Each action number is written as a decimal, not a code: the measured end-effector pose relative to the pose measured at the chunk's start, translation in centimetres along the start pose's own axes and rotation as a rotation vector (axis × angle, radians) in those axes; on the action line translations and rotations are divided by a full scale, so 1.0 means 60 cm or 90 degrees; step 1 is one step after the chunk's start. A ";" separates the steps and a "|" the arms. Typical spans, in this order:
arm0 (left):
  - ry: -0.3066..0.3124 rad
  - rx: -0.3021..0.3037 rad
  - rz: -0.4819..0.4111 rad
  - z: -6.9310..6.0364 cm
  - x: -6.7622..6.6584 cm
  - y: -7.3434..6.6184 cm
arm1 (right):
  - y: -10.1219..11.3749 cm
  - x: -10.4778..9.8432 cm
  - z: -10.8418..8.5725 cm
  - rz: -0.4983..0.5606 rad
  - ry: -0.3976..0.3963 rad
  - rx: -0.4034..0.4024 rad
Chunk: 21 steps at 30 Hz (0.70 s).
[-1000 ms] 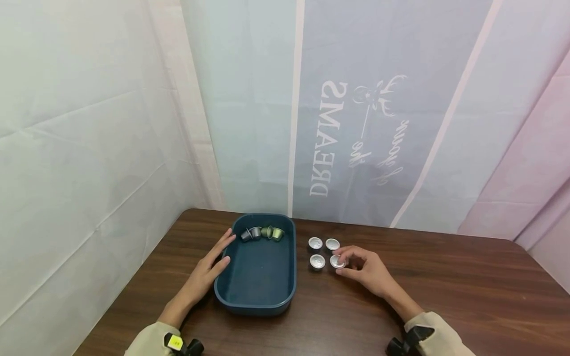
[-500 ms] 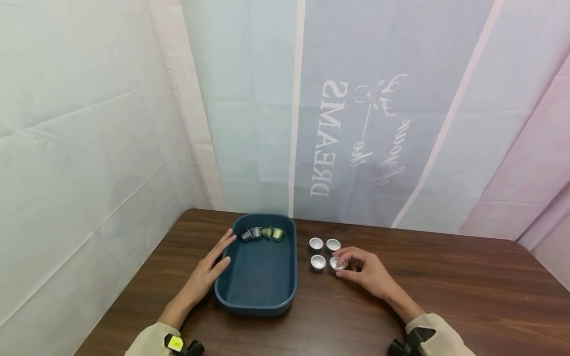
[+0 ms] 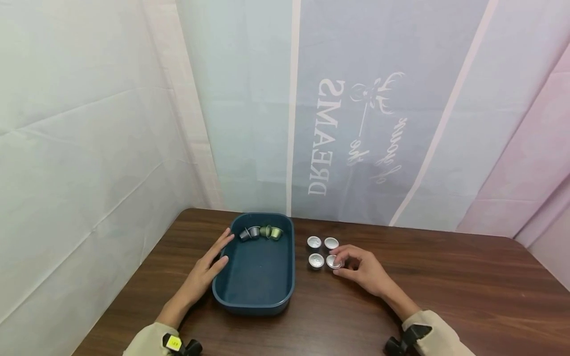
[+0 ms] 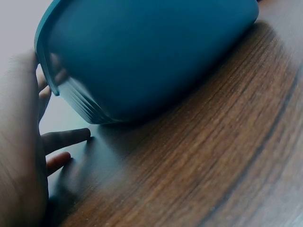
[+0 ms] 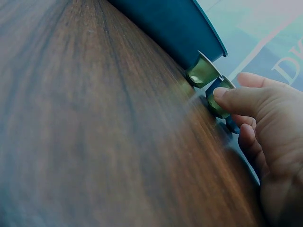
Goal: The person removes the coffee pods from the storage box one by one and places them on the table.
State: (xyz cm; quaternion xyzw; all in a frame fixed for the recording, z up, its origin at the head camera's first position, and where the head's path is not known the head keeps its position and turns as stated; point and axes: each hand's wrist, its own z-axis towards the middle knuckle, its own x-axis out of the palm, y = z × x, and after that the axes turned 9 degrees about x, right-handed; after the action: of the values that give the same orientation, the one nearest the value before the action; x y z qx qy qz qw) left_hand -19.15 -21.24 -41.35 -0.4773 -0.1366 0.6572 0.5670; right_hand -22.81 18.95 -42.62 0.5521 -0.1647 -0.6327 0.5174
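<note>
In the head view, my right hand (image 3: 362, 269) pinches a coffee capsule (image 3: 333, 262) by its edges between thumb and fingers. This capsule stands foil side up on the table, in a small square group with three others: a front-left capsule (image 3: 316, 261), a back-left capsule (image 3: 313, 243) and a back-right capsule (image 3: 331, 244). The right wrist view shows green sides on the pinched capsule (image 5: 218, 108) and on a neighbouring capsule (image 5: 202, 73). My left hand (image 3: 202, 274) rests at the left rim of a dark blue bin (image 3: 254, 310), its fingers fairly straight.
Inside the bin, along its back end, lie two grey capsules (image 3: 254, 232) and two green capsules (image 3: 276, 233) on their sides. The dark wooden table (image 3: 445, 277) stretches to the right. A printed cloth (image 3: 249, 123) hangs behind it.
The pinched capsule has shifted slightly left, closer to the front-left capsule, with my right hand moving along. My left hand stays at the bin. The head view has drifted a little.
</note>
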 end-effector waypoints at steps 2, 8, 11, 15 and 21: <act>0.001 0.001 -0.002 0.000 0.000 0.000 | -0.001 0.001 0.000 -0.002 -0.002 -0.008; 0.001 0.004 -0.003 0.000 0.000 0.000 | 0.000 0.000 0.000 -0.003 0.000 -0.006; 0.002 0.004 0.005 0.000 0.000 -0.001 | 0.001 0.000 0.000 -0.004 0.002 0.001; 0.002 0.005 0.013 0.001 0.000 0.001 | 0.002 -0.001 0.000 -0.007 0.000 0.005; -0.001 0.007 0.007 0.001 0.001 -0.001 | 0.000 -0.002 -0.001 -0.001 0.003 0.014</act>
State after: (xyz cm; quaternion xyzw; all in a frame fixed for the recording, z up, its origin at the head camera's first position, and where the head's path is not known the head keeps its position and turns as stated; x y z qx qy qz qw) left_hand -19.13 -21.16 -41.30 -0.4747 -0.1307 0.6613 0.5659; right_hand -22.77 19.05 -42.57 0.5594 -0.1696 -0.6301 0.5112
